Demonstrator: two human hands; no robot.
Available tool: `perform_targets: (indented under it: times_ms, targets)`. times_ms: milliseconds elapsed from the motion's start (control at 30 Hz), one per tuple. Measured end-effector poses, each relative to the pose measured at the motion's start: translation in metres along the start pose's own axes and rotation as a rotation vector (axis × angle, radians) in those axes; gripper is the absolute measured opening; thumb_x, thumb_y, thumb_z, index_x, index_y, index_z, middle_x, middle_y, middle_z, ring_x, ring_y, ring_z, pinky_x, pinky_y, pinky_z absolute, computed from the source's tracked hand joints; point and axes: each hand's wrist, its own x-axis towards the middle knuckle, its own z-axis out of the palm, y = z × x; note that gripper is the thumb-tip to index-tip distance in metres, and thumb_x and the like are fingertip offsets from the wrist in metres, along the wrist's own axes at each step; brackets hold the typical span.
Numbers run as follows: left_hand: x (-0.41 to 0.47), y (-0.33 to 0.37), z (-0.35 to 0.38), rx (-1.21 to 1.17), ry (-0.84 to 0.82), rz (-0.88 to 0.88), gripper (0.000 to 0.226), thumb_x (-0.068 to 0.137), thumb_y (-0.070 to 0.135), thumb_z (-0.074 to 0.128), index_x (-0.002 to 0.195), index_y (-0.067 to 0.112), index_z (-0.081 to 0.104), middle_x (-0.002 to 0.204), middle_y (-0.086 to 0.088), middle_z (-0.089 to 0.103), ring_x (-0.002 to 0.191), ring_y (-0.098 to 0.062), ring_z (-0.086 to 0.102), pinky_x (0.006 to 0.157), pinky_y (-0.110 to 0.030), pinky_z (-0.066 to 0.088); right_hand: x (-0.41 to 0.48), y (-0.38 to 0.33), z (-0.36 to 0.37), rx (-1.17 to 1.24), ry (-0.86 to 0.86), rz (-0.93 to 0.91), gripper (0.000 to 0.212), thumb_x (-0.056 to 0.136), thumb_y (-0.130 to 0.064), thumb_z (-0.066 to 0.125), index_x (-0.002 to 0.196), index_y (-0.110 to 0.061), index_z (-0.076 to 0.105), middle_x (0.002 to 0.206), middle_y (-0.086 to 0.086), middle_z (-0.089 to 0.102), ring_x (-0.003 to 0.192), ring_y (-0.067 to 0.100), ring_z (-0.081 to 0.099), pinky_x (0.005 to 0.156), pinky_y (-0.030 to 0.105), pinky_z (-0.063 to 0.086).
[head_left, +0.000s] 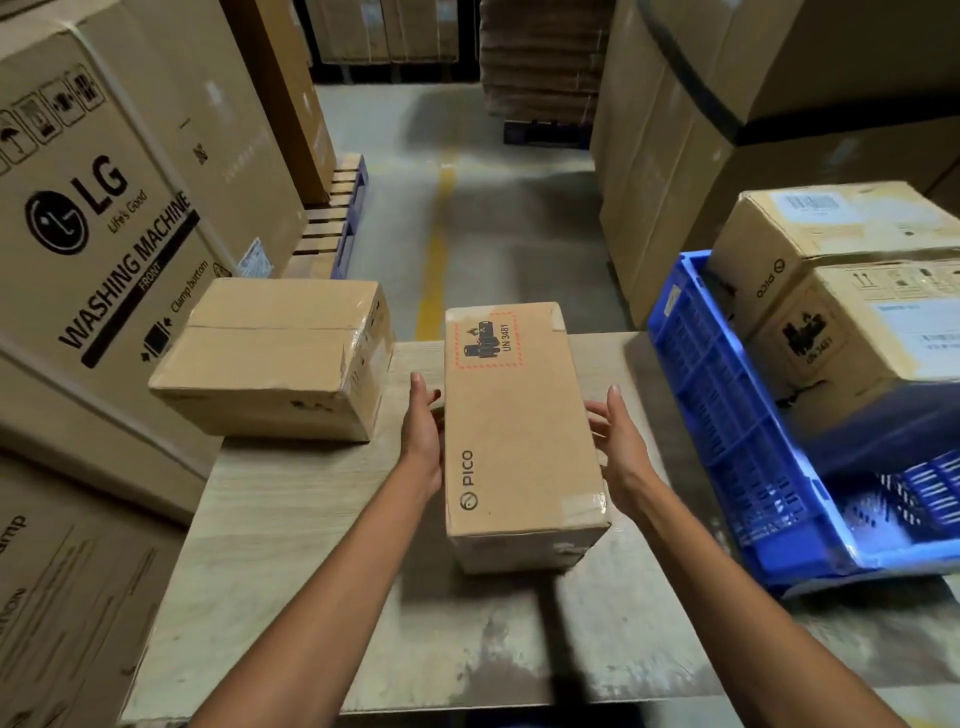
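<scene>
Woodgrain table (291, 519) bears smooth, oblong cardboard box (519, 431).

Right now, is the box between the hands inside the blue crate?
No, the box is over the table, left of the blue crate.

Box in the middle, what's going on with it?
A person has the left hand and the right hand flat along the two long sides of the PICO box, which sits on the table. The fingers look straight, not curled round it. A plain box lies at the table's far left, and a blue crate on the right holds more boxes.
</scene>
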Motion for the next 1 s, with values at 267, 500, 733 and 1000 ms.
perform_targets:
  times_ms: [267,500,733,1000]
  targets:
    - [0.061,0.038,0.01,0.058,-0.002,-0.261,0.09,0.087,0.08,0.034,0.138,0.008,0.053,0.123,-0.016,0.066,0.11,-0.034,0.064,0.087,-0.043,0.055,0.023,-0.052,0.021,0.017,-0.184,0.092,0.081,0.1,-0.07,0.017,0.145,-0.011,0.05,0.136,0.016,0.061,0.119,0.03,0.06,0.098,0.043,0.051]
    - [-0.003,0.075,0.025,-0.021,-0.256,-0.072,0.078,0.099,0.068,0.015,0.123,0.016,0.068,0.119,-0.017,0.07,0.104,-0.034,0.07,0.089,-0.043,0.053,-0.007,-0.068,0.031,0.051,-0.133,-0.099,0.077,0.097,-0.074,0.021,0.123,-0.017,0.066,0.116,0.011,0.073,0.118,0.037,0.063,0.106,0.05,0.046]
    - [-0.044,0.098,0.019,-0.01,-0.275,0.199,0.069,0.1,0.067,0.024,0.123,0.02,0.069,0.117,-0.01,0.073,0.105,-0.024,0.071,0.083,-0.039,0.055,-0.03,-0.084,0.034,0.07,-0.084,-0.258,0.068,0.092,-0.077,0.025,0.121,-0.028,0.063,0.122,-0.003,0.068,0.113,0.012,0.063,0.1,0.037,0.047]
    - [-0.048,0.05,-0.013,0.183,-0.338,0.267,0.053,0.1,0.057,0.04,0.14,0.024,0.054,0.132,0.001,0.066,0.125,-0.018,0.06,0.11,-0.045,0.042,-0.03,-0.025,0.035,-0.048,-0.109,-0.342,0.099,0.076,-0.094,0.038,0.128,-0.012,0.059,0.135,0.011,0.058,0.127,0.024,0.056,0.1,0.038,0.049]
